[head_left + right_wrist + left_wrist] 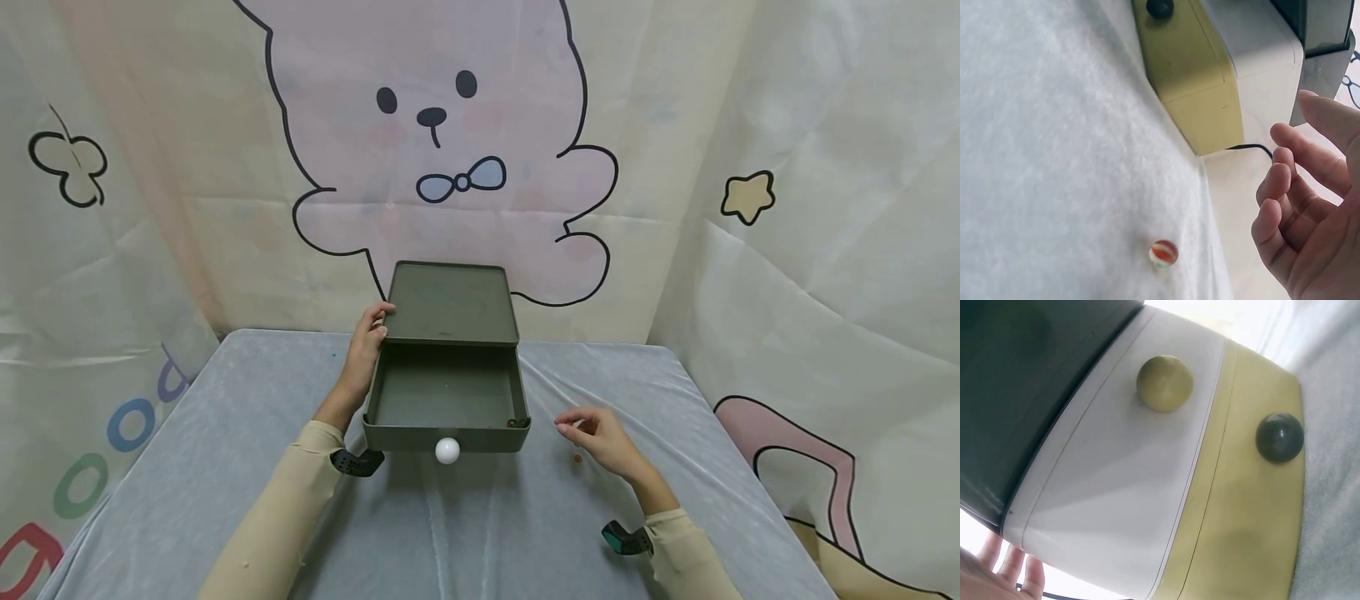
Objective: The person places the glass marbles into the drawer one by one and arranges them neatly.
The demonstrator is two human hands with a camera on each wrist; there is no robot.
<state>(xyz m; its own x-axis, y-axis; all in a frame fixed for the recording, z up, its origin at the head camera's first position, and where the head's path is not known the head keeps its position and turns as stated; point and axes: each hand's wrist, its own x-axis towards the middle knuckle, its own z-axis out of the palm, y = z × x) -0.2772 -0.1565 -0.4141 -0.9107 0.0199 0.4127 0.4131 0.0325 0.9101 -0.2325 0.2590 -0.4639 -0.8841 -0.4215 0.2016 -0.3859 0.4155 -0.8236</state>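
A stacked drawer unit has a dark green top tier [453,304], a white middle tier [1110,456] and a yellow bottom tier [1241,487]. Its green top drawer [442,400] is pulled out, showing a white round knob [447,451]. Something small and dark lies in the drawer's front right corner, too small to identify. My left hand [365,354] rests against the unit's left side, fingers touching it near the top. To the right of the drawer, my right hand [600,437] hovers with loosely bent fingers, holding nothing. Below it, an orange-and-white striped marble [1164,252] lies on the cloth.
A grey-blue cloth [262,400] covers the table. Cartoon-printed fabric [675,75] hangs behind and at both sides. A thin black cable [1250,147] shows behind the unit. The lower drawers carry a yellowish knob [1165,384] and a dark knob [1279,438].
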